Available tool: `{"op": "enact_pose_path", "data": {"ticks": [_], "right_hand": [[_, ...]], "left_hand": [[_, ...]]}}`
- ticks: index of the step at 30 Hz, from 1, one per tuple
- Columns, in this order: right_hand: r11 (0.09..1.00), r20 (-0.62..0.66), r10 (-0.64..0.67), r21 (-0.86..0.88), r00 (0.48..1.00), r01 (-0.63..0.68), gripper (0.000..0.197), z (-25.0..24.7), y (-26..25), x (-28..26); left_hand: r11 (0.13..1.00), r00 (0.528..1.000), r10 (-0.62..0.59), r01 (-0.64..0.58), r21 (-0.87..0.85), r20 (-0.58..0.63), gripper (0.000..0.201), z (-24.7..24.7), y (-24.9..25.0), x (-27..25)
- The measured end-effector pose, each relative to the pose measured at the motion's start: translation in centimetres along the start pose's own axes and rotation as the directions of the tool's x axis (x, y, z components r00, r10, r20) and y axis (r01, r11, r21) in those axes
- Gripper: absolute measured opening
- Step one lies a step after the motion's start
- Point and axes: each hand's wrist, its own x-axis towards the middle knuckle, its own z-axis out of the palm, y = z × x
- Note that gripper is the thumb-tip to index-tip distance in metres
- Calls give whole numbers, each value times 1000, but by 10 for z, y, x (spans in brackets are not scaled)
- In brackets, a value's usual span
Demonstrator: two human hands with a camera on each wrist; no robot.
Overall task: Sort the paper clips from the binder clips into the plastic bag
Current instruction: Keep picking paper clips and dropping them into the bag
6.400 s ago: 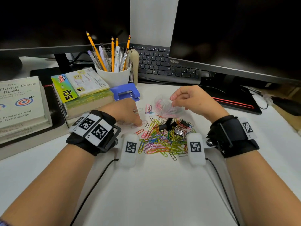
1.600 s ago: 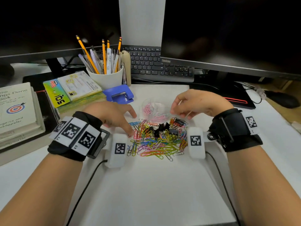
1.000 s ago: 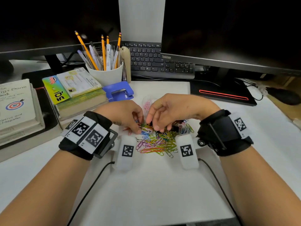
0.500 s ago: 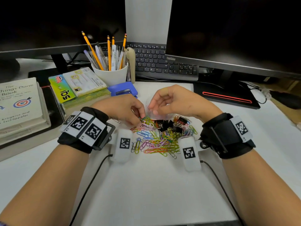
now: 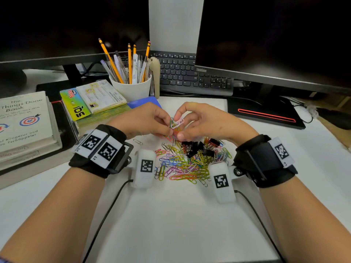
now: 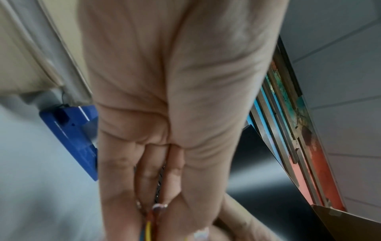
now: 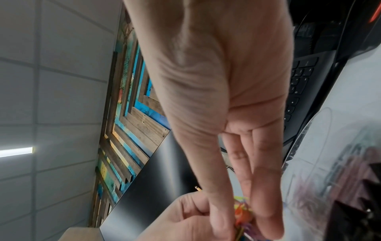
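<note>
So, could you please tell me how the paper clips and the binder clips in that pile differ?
The thin bent-wire paper clips come in many colours; the chunky folded binder clips are black. Paper clips are many and spread widely; binder clips are few, clustered at the pile's far side. Both hands pinch some paper clips; no binder clip is held. Both kinds lie on the white desk.

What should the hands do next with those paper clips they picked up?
Probably drop them in the plastic bag. The left hand and right hand pinch a bunch of colored paper clips above the pile. The bag itself is hidden behind the hands here.
</note>
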Motion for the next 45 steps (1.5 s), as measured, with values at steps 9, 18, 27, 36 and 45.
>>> {"op": "enact_pose_path", "data": {"ticks": [9, 18, 27, 36, 45], "right_hand": [[993, -179, -117, -17, 977, 116, 17, -5, 8, 7], [998, -224, 48, -27, 973, -56, 14, -31, 19, 1], [939, -251, 89, -301, 964, -165, 9, -32, 21, 0], [894, -133, 92, -426, 987, -141, 16, -26, 15, -3], [940, -125, 66, -325, 990, -103, 21, -23, 22, 6]], "left_hand": [[995, 990, 85, -90, -41, -112, 9, 11, 2, 8], [987, 963, 91, -122, -109, -254, 18, 13, -3, 13], [978, 928, 37, -110, -177, -371, 15, 23, -10, 20], [976, 885, 17, -115, -184, -465, 2, 26, -13, 24], [993, 914, 48, -89, -83, -402, 26, 27, -9, 20]]}}
